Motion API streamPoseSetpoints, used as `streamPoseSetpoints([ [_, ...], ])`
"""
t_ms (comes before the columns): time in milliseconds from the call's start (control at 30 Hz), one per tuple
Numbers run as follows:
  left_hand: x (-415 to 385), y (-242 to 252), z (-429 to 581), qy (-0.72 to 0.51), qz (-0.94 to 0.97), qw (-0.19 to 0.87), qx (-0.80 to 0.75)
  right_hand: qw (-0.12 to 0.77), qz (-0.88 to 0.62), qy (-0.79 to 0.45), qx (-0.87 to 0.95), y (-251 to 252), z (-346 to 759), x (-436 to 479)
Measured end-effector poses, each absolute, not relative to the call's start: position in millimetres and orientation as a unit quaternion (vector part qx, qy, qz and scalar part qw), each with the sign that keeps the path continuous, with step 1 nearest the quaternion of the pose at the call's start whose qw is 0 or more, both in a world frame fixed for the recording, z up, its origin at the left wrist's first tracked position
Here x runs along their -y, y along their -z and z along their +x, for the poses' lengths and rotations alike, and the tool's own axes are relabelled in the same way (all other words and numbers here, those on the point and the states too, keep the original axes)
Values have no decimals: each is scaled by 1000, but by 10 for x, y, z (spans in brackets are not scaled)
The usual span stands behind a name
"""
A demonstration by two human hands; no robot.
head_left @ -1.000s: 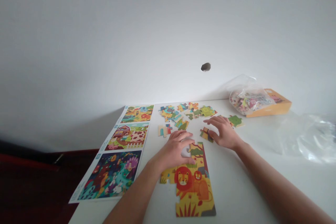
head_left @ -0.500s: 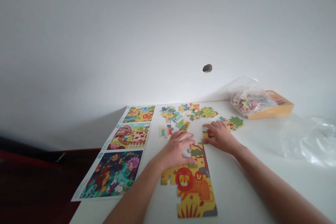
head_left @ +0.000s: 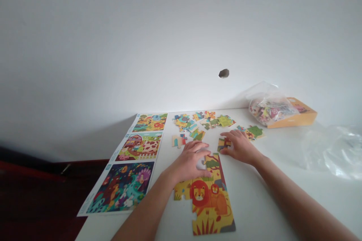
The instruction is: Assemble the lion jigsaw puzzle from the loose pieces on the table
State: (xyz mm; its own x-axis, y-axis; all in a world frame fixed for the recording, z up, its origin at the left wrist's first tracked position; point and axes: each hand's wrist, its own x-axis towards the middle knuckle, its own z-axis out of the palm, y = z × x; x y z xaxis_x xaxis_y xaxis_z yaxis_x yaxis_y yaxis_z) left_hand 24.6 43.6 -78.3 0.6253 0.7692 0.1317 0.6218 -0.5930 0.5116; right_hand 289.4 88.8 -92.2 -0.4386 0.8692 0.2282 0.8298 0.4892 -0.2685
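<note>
A partly joined lion puzzle [head_left: 210, 203] lies on the white table [head_left: 260, 196]. My left hand [head_left: 190, 160] rests at its upper left edge, thumb and fingers apart, with nothing seen between them. Just beyond the puzzle's top right corner, a loose brown and green piece [head_left: 222, 144] lies between the thumb and fingers of my right hand [head_left: 239, 147]. A small gap separates that piece from the joined puzzle. More loose pieces [head_left: 198, 134] are scattered past both hands, and a green piece [head_left: 255, 131] is behind my right hand.
On the left lies a sheet with three printed pictures [head_left: 138, 147]. A clear bag of pieces [head_left: 268, 110] leans on a yellow box [head_left: 294, 120] at the back right. Crumpled clear plastic [head_left: 336, 152] is at the right. The wall [head_left: 181, 45] has a hole.
My right hand has shifted slightly to the right and the brown and green piece shows more between its fingers. My left hand has hardly moved.
</note>
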Motion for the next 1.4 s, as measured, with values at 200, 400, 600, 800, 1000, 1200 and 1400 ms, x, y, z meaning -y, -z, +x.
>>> streamPoseSetpoints([
  [200,-438,768,243,-174,877,217,-392,178,-520,-39,834,895,2809,-831],
  [400,-431,748,253,-169,873,224,-397,153,-526,-43,836,822,2802,-794],
  [600,-436,764,258,-165,877,225,-392,160,-539,-66,825,866,2812,-830],
  [800,-432,748,271,-160,883,219,-384,239,-519,-125,811,932,2798,-848],
  [1000,-418,755,276,-170,885,226,-371,318,-455,-181,812,1033,2716,-841],
  [1200,-395,768,290,-185,886,220,-364,353,-452,-218,790,983,2694,-828],
  [1400,-414,798,296,-223,886,205,-351,388,-460,-272,751,897,2642,-750],
])
